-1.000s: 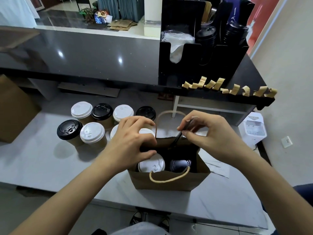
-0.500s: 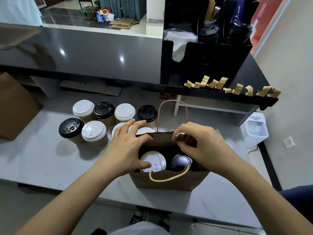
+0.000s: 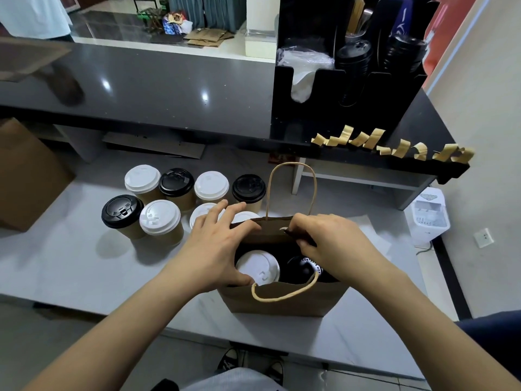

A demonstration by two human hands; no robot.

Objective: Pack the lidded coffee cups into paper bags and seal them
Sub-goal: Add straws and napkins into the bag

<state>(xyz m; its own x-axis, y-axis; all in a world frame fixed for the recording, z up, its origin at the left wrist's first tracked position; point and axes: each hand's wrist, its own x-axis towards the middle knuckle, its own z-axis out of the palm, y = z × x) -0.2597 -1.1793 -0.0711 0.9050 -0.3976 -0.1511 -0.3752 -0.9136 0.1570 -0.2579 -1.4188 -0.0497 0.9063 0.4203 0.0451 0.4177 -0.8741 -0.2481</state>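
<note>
The paper bag [image 3: 282, 301] is standing upright and open near the front edge of the white worktop [image 3: 70, 266]. It is holding two lidded cups side by side: a white-lidded cup [image 3: 260, 268] on the left and a black-lidded cup [image 3: 300, 270] on the right. Raised lettering is running round the black lid's rim; the readable part is "CONTENTS HOT". The near twisted-paper handle [image 3: 282, 294] is drooping over the front wall of the bag, while the far handle [image 3: 291, 187] is standing upright.

The left hand [image 3: 217, 246] is resting at the bag's left side with fingers spread and nearly straight; its thumb is lying against the white lid and its fingertips are reaching the far rim. It is gripping nothing. The right hand [image 3: 329, 244] is curling its fingers over the far rim of the bag and pinching the paper there; a small dark item is showing between its fingertips, too obscured to identify.

Behind and to the left of the bag, eight more lidded cups [image 3: 160, 218] are standing in two rows on the worktop, some with white lids and some with black; two of them are partly hidden behind the left hand. Their lid markings are too small to read.

On the raised black counter [image 3: 169, 88] beyond, a black organiser [image 3: 338, 88] is holding stacked black lids and a clear plastic bag. Pre-cut strips of brown tape [image 3: 394, 145] are sticking along the counter's front edge. A cardboard box [image 3: 25, 179] is sitting at the far left.
</note>
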